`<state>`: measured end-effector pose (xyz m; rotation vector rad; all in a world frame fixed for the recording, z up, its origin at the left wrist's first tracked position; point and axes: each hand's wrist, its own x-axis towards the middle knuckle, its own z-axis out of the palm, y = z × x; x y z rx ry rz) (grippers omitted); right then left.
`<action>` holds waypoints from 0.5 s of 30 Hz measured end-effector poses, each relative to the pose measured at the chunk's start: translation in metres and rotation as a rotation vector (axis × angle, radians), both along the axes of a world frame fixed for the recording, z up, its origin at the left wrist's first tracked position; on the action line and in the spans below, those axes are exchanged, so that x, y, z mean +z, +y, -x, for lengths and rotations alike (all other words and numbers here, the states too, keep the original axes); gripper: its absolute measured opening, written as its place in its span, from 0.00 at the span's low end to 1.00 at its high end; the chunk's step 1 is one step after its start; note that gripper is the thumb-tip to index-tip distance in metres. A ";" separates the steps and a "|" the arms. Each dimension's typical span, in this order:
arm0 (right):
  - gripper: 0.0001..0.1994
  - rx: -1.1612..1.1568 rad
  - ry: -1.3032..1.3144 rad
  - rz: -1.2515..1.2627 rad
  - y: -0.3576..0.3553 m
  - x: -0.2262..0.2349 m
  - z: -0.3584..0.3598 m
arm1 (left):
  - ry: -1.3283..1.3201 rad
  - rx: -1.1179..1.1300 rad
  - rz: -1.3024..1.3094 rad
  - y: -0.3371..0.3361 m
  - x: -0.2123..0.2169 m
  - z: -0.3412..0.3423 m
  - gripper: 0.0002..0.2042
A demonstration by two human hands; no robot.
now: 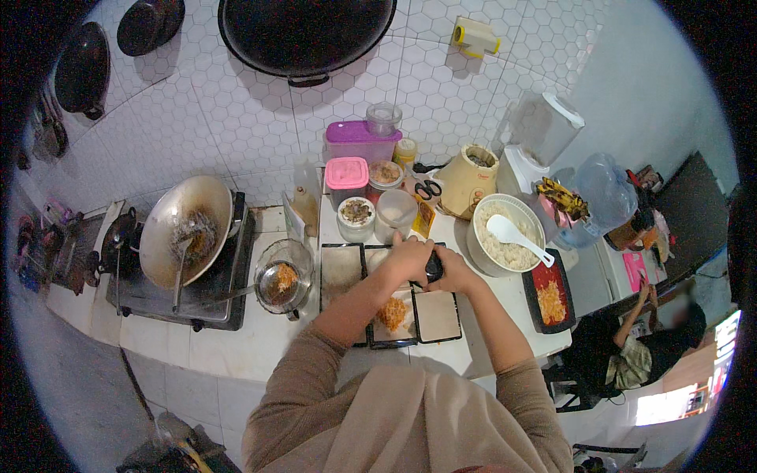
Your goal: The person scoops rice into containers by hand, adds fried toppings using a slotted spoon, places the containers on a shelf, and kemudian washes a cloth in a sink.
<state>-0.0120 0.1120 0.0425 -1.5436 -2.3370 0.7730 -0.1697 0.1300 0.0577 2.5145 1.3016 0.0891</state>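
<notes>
Both hands meet over the black trays (pixel 438 315) at the middle of the counter (pixel 260 347). The left hand (pixel 406 258) and right hand (pixel 456 274) are curled shut around a small black object (pixel 434 267) held between them; only a dark rounded part of it shows, so its kind, its long axis and the way it points cannot be told. It sits between the two hands, touching both, above the far edge of the trays.

Just below the hands, one tray compartment holds a heap of orange shredded food (pixel 393 314); the compartment to its right is bare. More trays (pixel 341 268) lie just left of the left hand, partly hidden by the forearm.

Beyond the hands stands a row of containers: a pink-lidded tub (pixel 346 180), a small jar (pixel 356 219) with dark contents, a clear cup (pixel 394 213), and behind them a purple-lidded box (pixel 361 140). Scissors (pixel 428 189) lie near a cream jug (pixel 467 180).

To the right, near the right hand, is a bowl of rice (pixel 505 236) with a white spoon (pixel 516 236) in it. Past that, a black tray of orange food (pixel 550 298) lies at the counter's edge.

To the left, a glass bowl (pixel 282 276) with a strainer stands beside the stove (pixel 181 292), which carries a wok (pixel 188 229). Another person (pixel 643 347) sits on the floor, well apart at the right.
</notes>
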 end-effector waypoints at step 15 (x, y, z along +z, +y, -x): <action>0.41 0.049 -0.037 -0.036 -0.001 -0.002 -0.002 | -0.109 -0.159 0.073 0.018 -0.023 0.007 0.38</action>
